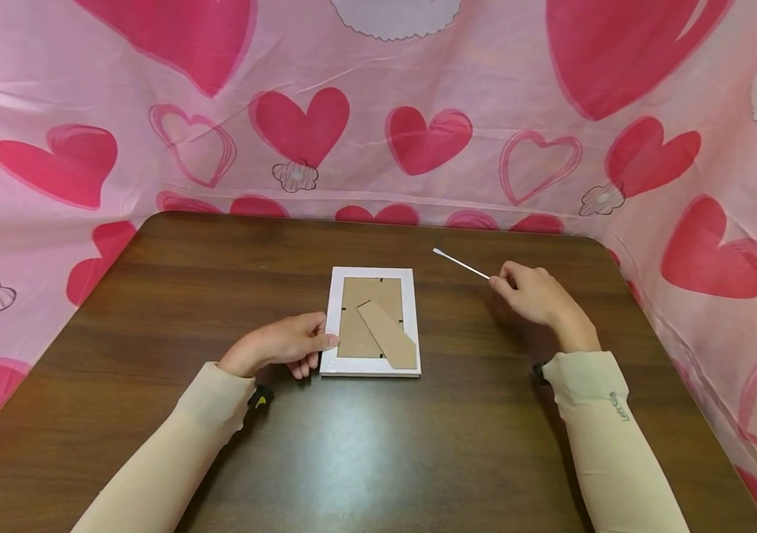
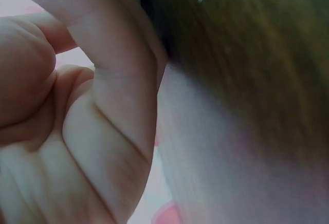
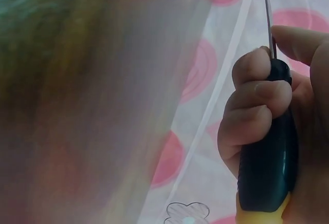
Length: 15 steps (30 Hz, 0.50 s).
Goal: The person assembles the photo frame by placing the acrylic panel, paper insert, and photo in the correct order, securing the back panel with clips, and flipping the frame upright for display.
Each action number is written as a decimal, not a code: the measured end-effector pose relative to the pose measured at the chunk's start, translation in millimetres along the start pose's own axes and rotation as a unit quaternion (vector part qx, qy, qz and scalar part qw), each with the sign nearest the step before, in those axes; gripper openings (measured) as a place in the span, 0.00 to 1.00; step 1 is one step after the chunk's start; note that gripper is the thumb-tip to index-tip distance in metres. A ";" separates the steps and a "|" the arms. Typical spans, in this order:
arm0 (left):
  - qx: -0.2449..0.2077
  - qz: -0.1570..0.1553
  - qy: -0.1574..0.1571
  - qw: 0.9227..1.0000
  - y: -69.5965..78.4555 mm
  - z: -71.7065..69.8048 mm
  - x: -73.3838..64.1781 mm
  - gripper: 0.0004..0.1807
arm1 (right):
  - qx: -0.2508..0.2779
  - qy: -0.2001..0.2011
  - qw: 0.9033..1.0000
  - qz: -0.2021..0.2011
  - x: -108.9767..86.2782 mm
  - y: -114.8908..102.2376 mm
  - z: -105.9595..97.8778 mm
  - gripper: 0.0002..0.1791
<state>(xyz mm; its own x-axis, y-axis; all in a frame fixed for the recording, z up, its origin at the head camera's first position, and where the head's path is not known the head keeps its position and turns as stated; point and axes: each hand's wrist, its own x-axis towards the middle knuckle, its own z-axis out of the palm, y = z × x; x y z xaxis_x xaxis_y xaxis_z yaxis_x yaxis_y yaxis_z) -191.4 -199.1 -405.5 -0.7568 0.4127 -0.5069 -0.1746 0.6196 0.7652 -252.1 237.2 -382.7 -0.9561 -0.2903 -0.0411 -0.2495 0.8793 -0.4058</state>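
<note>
A white picture frame lies face down on the table. Its brown cardboard backing has a slanted easel stand and small black tabs along the edges. My left hand pinches the frame's lower left side, the thumb over the white border; the left wrist view shows mostly the palm and bent fingers. To the right of the frame, my right hand grips a screwdriver with a black and yellow handle. Its slim shaft points left and away, ending in a flattened tip. In the head view the hand hides the handle.
The dark brown wooden table has rounded far corners. Pink cloth printed with hearts hangs behind the table and along both sides. A dark wrist camera sits at the left cuff, another at the right cuff.
</note>
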 end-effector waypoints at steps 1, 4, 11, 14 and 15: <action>0.001 0.001 0.000 1.000 0.2 -0.1 0.0 0.15 | 0.002 -0.002 1.000 0.002 0.1 1.5 1.2 0.18; 0.003 0.000 -0.002 1.000 0.3 -0.1 0.1 0.16 | 0.004 -0.001 1.000 0.003 0.3 5.1 4.8 0.18; -0.003 -0.004 -0.004 1.000 0.5 0.0 -0.3 0.16 | 0.005 -0.010 1.000 0.012 -0.5 12.7 7.3 0.18; -0.002 -0.003 -0.002 1.000 1.2 -0.4 -0.8 0.16 | 0.010 -0.021 0.999 0.022 -1.2 14.9 6.0 0.16; -0.001 -0.002 -0.002 1.000 1.3 -0.6 -1.0 0.16 | 0.011 -0.024 0.999 0.023 -1.2 15.2 5.8 0.16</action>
<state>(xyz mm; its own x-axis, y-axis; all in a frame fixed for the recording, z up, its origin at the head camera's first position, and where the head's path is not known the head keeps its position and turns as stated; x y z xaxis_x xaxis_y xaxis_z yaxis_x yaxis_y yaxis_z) -191.2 -199.1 -403.7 -0.7540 0.4120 -0.5116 -0.1787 0.6208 0.7634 -253.8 248.7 -394.1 -0.9577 -0.2684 -0.1036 -0.2019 0.8836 -0.4224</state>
